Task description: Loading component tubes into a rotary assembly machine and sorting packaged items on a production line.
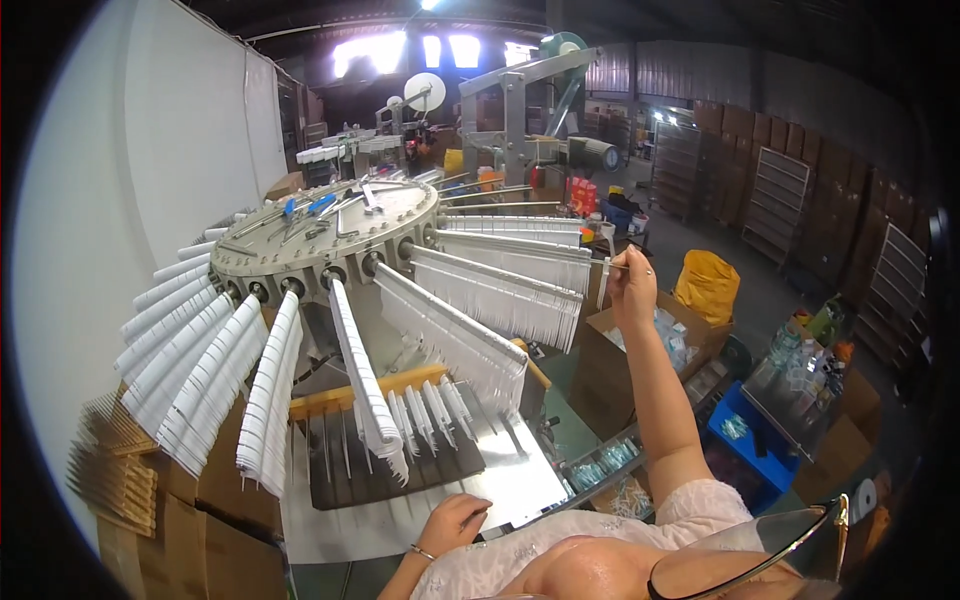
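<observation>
Right hand (633,285): a slim piece (618,266) is pinched.
Left hand (455,522): loosely curled; contents cannot be told.
White strips (505,298): hung in fringed rows.
Metal disc (405,207): round, bolt-rimmed.

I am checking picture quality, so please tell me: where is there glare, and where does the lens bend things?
Head view: the windows are washed out to white, the metal table shows bright glare, and the white wall curves along the dark rim.
</observation>
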### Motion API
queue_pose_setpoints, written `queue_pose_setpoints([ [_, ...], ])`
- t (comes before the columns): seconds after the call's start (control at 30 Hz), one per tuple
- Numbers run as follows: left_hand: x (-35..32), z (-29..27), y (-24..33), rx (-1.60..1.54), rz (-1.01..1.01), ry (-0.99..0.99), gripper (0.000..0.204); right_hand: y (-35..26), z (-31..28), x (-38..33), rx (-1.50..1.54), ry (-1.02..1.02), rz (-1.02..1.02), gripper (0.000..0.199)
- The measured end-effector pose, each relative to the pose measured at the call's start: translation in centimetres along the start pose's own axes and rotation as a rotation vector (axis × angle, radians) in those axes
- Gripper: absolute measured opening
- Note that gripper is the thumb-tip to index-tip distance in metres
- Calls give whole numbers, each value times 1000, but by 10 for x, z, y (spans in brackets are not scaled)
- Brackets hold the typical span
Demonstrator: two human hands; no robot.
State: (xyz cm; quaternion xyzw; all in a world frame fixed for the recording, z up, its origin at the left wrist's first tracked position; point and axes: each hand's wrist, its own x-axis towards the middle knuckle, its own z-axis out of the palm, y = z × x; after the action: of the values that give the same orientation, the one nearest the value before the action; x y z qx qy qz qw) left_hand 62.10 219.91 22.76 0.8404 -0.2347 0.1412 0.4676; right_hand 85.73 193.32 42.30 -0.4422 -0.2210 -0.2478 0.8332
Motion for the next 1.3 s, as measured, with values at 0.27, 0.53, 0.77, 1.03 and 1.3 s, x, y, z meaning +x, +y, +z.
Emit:
queue_pose_setpoints([
  [0.27,-4,-1,-2,-14,3,5,13,-1,1,1,-29,11,44,27],
  [0.53,-10,-14,9,-105,-46,18,15,-20,-26,2,125,32,110,31],
  [0.77,-9,-25,12,-79,-124,-40,15,-78,-109,-7,150,187,82,35],
  [1.03,21,-32,42,-15,61,-162,13,-108,-175,-97,198,538,-161,38],
  [1.3,60,-9,93,258,592,-102,48,-35,-47,-252,82,352,173,40],
])
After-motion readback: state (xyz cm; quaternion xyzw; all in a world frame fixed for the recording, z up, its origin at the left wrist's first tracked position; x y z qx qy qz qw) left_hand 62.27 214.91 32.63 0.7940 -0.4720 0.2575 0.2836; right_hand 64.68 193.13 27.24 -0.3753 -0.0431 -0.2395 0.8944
